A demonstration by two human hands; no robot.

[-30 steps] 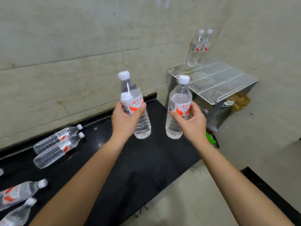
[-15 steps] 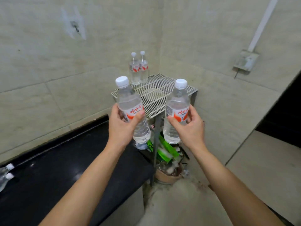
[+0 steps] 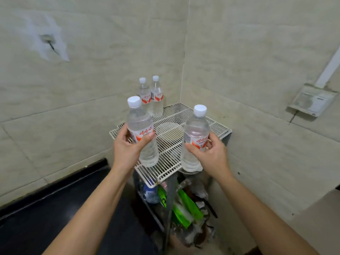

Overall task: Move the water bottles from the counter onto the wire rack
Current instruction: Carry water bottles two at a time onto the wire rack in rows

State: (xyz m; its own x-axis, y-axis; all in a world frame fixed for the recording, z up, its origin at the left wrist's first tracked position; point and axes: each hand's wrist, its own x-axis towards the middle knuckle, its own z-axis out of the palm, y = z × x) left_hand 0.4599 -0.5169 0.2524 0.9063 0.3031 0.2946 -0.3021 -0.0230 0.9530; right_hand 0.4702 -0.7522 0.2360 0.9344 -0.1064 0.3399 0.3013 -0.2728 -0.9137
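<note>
I have a water bottle in each hand. My left hand [image 3: 128, 150] is wrapped around the left bottle [image 3: 142, 133] at its label, thumb across the front and fingers behind, clamped firmly. My right hand [image 3: 211, 155] grips the right bottle [image 3: 195, 138] the same way, thumb on the red part of the label, fingers curled around the far side. Both bottles are upright with white caps on (the left one leans a little toward the wall) and both are clear and full.

I hold them over the rack [image 3: 171, 144], a white wire shelf set into the corner of the room. The left bottle hangs above the rack's near left part, its base just over the wires; whether it touches them I cannot tell. The right bottle is at the rack's near right edge, its base past the front rim and lower than the shelf surface as seen from here.

At the back left of the rack two more bottles [image 3: 150, 96] stand upright, touching each other, close to the wall. The middle of the rack between them and my hands is bare wire.

Under the rack sits a clutter of things, among them green packets [image 3: 185, 207] and a blue-capped container [image 3: 150, 190], too jumbled to name further. Left of the rack, the black counter [image 3: 55, 208] runs along the tiled wall [image 3: 92, 70]. On the wall to the right of the rack is a small box [image 3: 311, 100] with a white pipe rising from it.
</note>
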